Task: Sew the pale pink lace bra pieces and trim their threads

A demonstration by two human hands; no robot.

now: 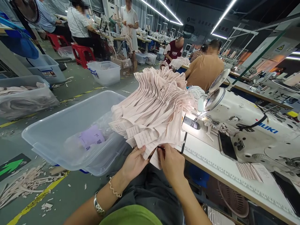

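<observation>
A big pile of pale pink fabric pieces [154,100] lies layered over the near end of the sewing table, overhanging its edge. Printed labels [142,137] hang from the near ends of the pieces. My left hand [136,164] is closed, pinching one of these labels between thumb and fingers. My right hand [172,162], just beside it, is closed around a small dark tool [161,147], mostly hidden by the fingers. Between the two hands a loose label end [155,160] hangs down.
A white sewing machine [246,115] stands at right on the white table [211,159], with a phone [227,145] and a stack of folded strips [248,172]. A clear plastic bin [47,137] at left holds a purple packet [91,137]. Several people work behind.
</observation>
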